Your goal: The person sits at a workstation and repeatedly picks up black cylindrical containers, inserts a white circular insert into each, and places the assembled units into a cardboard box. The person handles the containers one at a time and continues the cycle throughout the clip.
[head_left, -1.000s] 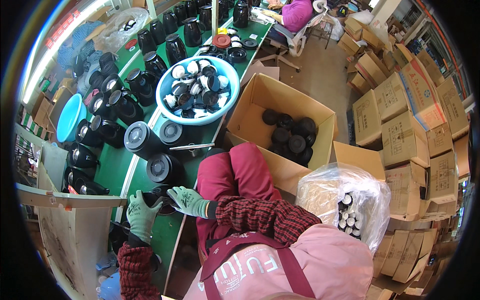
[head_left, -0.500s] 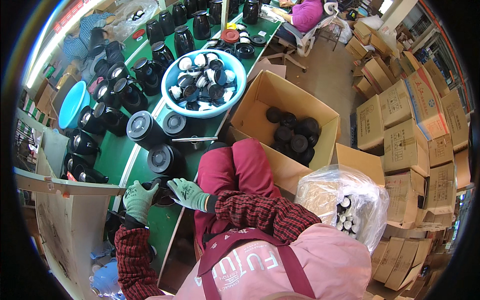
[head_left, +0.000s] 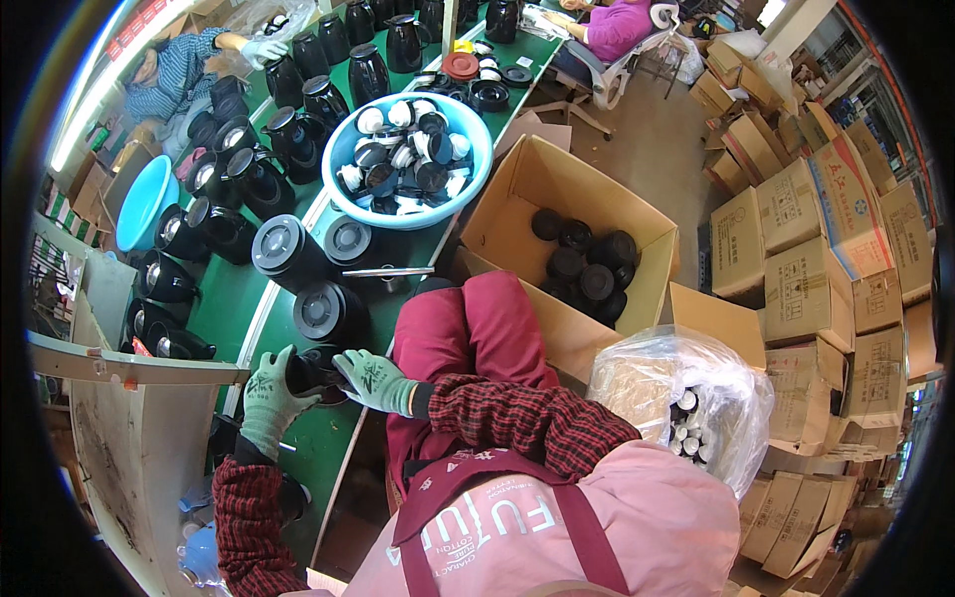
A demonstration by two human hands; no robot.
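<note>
At the near end of the green bench [head_left: 257, 323], a dark, rounded black part [head_left: 316, 364] stands between my gloved hands. My left hand [head_left: 274, 403] curves round its left side, thumb toward me and fingers on the far side. From the right, my right hand [head_left: 373, 380] grips it, fingertips partly hidden against the dark surface. Just beyond is a black cylinder with a ridged round top [head_left: 323, 312], with two similar ones behind it. A thin metal bar [head_left: 386, 272] lies across the bench edge.
A blue basin [head_left: 477, 184] of black-and-white lids stands farther up the bench, beside rows of black jugs [head_left: 261, 184]. On my right are an open carton [head_left: 537, 189] of black parts and a plastic-lined box [head_left: 736, 398]. Another person's gloved hand [head_left: 264, 50] reaches toward the jugs.
My left hand has shifted slightly left, its fingers spreading and reaching farther up beside the black part. My right hand stays almost in place. Across the bench, the other person's hand has reached toward the jugs.
</note>
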